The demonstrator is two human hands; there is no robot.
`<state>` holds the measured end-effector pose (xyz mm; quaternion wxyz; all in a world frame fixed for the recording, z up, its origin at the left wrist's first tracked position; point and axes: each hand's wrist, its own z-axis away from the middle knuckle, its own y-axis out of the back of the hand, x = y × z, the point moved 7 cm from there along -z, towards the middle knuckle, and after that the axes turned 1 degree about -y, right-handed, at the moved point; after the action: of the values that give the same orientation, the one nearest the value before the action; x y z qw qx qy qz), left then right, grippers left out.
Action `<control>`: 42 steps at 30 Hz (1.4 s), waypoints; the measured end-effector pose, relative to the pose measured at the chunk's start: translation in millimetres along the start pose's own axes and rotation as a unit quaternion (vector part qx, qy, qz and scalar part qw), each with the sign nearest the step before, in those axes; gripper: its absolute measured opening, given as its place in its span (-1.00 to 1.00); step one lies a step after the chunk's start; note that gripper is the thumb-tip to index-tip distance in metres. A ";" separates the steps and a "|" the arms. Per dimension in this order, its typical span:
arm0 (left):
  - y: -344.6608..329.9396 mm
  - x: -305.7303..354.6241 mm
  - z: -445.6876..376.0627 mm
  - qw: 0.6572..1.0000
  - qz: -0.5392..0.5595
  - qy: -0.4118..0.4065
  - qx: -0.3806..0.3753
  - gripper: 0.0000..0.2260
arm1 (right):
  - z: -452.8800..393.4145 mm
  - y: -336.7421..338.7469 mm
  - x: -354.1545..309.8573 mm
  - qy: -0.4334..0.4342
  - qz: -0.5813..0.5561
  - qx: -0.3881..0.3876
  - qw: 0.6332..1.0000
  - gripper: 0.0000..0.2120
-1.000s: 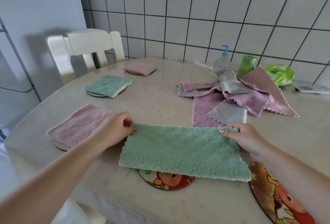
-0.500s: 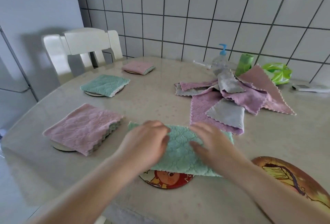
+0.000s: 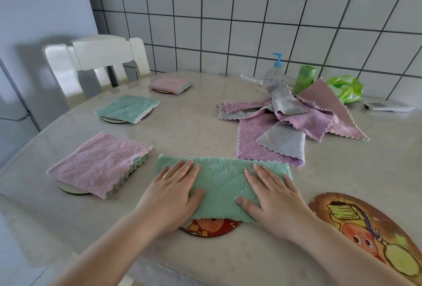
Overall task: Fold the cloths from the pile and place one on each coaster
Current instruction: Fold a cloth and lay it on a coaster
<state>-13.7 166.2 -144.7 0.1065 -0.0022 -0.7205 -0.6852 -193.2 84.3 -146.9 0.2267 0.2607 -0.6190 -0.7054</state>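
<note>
Green cloth (image 3: 222,185) sits low centre of frame, folded into a long strip running left-right on the table (image 3: 194,130). Its near edge overhangs a red cartoon coaster (image 3: 210,227); only the coaster's near rim shows beneath.

Left hand (image 3: 173,194) lies flat on the strip's left part, fingers straight and slightly spread, palm down, ring on one finger. Right hand (image 3: 271,196) lies flat on the right part, fingers straight, thumb pointing inward across the cloth. Both press; neither grips.

Lower right: bigger cartoon coaster (image 3: 370,237), bare, partly cut off by the frame edge, just right of the right forearm.

Left of the strip, near it but apart: folded pink cloth (image 3: 100,162) on a pale coaster (image 3: 73,190), scalloped green edge layers showing on its right side. Further up-left: folded green cloth (image 3: 127,108) on a second coaster (image 3: 114,119). Beyond that, near the table's far edge: small folded pink cloth (image 3: 170,84) on a third coaster (image 3: 159,90).

Right of centre: loose pile of cloths (image 3: 294,121), purple, grey and pink, unfolded and overlapping. Its nearest purple corner touches or nearly touches the strip's far right end; cannot tell which.

Behind the pile, by the tiled wall (image 3: 251,11): pump bottle with blue top (image 3: 274,71), green roll (image 3: 304,78), green bag (image 3: 344,88). White chair (image 3: 100,57) upper left.
</note>
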 end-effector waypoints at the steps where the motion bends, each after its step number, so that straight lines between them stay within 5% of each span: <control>1: 0.4 -5.9 2.4 1.000 0.001 0.004 0.001 -0.05 | 2.6 -0.4 7.1 -0.007 0.001 -0.001 1.000 0.05; 6: 7.8 -31.3 16.1 0.999 0.008 0.027 0.031 -0.08 | 15.1 3.2 23.8 -0.022 0.020 -0.040 0.999 0.04; 10: 38.7 1.3 31.2 0.979 -0.030 -0.075 0.186 -0.60 | -4.9 27.3 19.5 -0.009 -0.015 -0.001 1.000 -0.32; 13: 36.6 47.7 38.4 0.967 0.037 -0.174 0.182 -0.75 | -31.3 34.4 -0.2 0.054 -0.082 0.042 0.994 -0.47; 20: 21.2 75.1 33.5 0.962 0.046 -0.205 0.177 -0.81 | -83.9 44.8 -25.6 0.070 -0.132 0.036 0.988 -0.74; 27: 20.0 77.1 35.5 0.958 0.036 -0.213 0.189 -0.91 | -99.7 47.0 -29.4 0.077 -0.097 -0.091 0.988 -0.68; 42: 27.7 64.7 46.1 0.956 0.132 -0.125 0.232 -0.91 | -100.2 59.9 -21.4 0.095 -0.211 -0.117 0.966 -0.91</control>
<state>-79.7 204.2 -109.0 0.1026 -0.1585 -0.8604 -0.4734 -112.1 14.5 -95.4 0.1590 0.4228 -0.4384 -0.7770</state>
